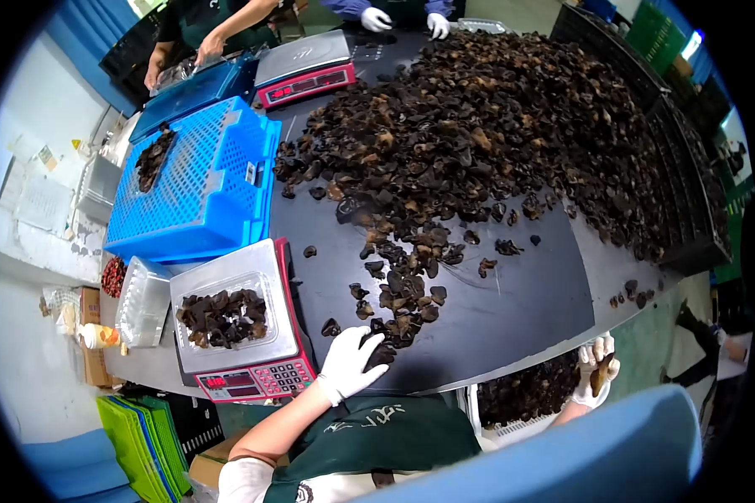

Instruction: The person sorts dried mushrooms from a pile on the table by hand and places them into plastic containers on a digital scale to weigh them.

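Observation:
My left hand [352, 365], in a white glove, is at the table's front edge with its fingers bent around dark wood ear mushroom pieces [382, 355]. A loose trail of wood ear [407, 293] runs from there back to the large heap [478, 126]. Low on the right, my gloved right hand [597, 369] grips a brownish wood ear piece [600, 379] above a white crate of wood ear [524, 392] partly under the table edge. Left of my left hand, a clear plastic tray [264, 283] holding wood ear rests on a red-edged digital scale [289, 356].
An upturned blue crate [235, 184] bears a clump of wood ear [153, 159]. Clear plastic trays [143, 306] are stacked beside it. Another scale [304, 67] stands farther back. Two co-workers' hands [214, 46] and gloved hands [376, 18] are across the table. Black crates [688, 193] line the right.

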Available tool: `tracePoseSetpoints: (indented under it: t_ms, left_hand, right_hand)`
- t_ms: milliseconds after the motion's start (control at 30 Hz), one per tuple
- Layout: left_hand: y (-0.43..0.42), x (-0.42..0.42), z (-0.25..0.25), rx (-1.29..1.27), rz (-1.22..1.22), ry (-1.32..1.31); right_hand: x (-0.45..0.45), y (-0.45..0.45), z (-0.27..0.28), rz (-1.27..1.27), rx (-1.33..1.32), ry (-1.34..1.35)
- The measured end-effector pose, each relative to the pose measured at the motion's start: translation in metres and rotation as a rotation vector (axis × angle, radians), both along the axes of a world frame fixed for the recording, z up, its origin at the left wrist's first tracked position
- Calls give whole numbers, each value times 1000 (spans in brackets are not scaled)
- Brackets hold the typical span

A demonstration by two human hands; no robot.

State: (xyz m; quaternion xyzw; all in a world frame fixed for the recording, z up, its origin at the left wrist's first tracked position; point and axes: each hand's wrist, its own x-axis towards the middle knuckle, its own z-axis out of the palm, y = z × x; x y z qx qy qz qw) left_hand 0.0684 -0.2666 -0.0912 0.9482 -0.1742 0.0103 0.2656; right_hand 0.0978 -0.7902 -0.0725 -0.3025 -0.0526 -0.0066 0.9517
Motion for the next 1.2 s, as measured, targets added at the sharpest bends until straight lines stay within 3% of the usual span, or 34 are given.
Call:
tracePoseSetpoints:
  t_ms: [67,133,167,200,267,300,333,400,500,600,700,833,1000,1067,1200]
  left_hand:
    - [-13,1,-18,-13,-2,70]
    - [-29,7,-27,2,13,31]
    - [-35,12,-33,26,-20,-20]
    - [-44,15,-32,153,-12,-85]
    - [-48,15,-56,187,-68,-154]
    - [-46,17,-66,124,-97,-231]
    - [-45,18,-70,77,-107,-222]
    - [-37,20,-76,10,-131,-173]
    - [-37,21,-48,-126,-64,-178]
    - [-16,17,11,-393,50,-205]
    - [46,3,57,-351,80,-309]
    - [155,-24,111,-62,194,-325]
    - [259,-38,101,12,268,-282]
    - [276,-37,91,70,267,-244]
    - [273,-41,73,12,327,-390]
  right_hand:
    - [-31,-67,-35,-149,-190,205]
    - [-67,-144,-103,-552,-445,748]
    - [-80,-197,-148,-524,-790,844]
    - [-92,-212,-177,-577,-1392,759]
    - [-74,-145,-142,-895,-1730,718]
    - [-50,-77,-74,-712,-1514,938]
    - [-35,-72,-84,-731,-1303,887]
    - [-10,-54,-96,-782,-1642,437]
    - [39,17,-63,-603,-1499,299]
    - [69,78,-56,-389,-1353,213]
    - [83,151,-32,-237,-1389,21]
    - [96,237,-12,-66,-1453,-256]
    - [105,351,12,241,-1317,-483]
    - [108,390,21,288,-1277,-659]
    - [105,449,34,459,-1196,-732]
